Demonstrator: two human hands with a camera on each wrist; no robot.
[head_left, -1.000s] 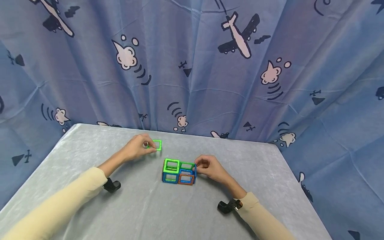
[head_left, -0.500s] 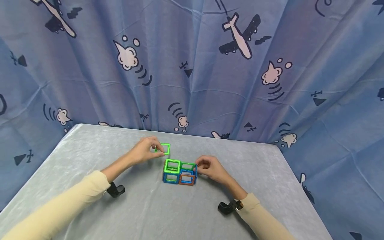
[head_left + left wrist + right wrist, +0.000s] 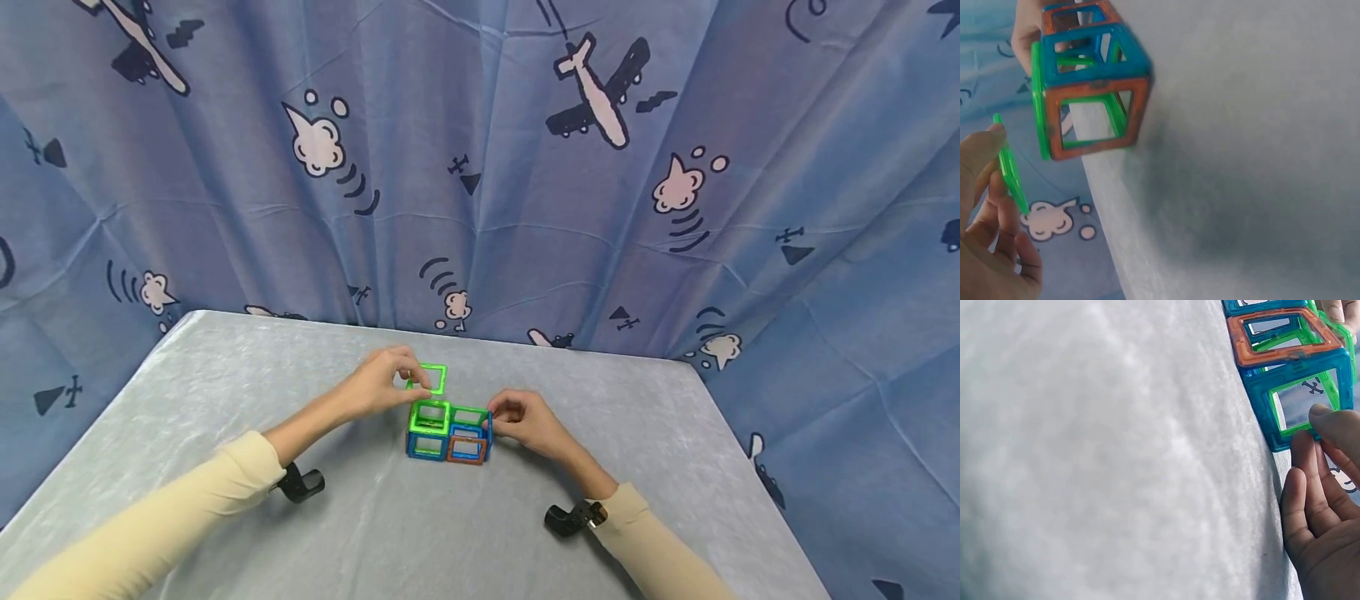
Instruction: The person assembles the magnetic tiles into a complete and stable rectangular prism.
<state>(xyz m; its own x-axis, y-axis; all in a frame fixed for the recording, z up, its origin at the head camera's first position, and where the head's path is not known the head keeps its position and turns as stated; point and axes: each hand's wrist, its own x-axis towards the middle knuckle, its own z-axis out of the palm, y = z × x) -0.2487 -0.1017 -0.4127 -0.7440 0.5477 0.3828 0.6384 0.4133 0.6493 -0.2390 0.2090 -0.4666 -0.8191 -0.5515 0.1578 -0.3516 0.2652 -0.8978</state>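
A two-cube block of square magnetic tiles [image 3: 449, 437] stands on the table, with blue, orange and green frames. Its left cube has a green tile [image 3: 430, 430] on top. My left hand [image 3: 386, 382] pinches a loose green magnetic tile [image 3: 1010, 172] between thumb and fingers, just behind and above the left cube; a gap separates tile and block in the left wrist view. At the block's right end, my right hand [image 3: 527, 422] pinches the edge of the upright blue magnetic tile [image 3: 1260, 409]. In the head view its fingertips are partly hidden behind that tile.
A pale grey cloth covers the table [image 3: 420, 533]. Behind it hangs a blue curtain [image 3: 420, 167] printed with airplanes and clouds, close to the table's far edge. Both wrists wear black cameras, the left one [image 3: 300, 483] nearer the block's front left.
My left hand has moved right and slightly nearer with the green tile, from left of the block to behind its left cube. The right hand and the block have stayed put.
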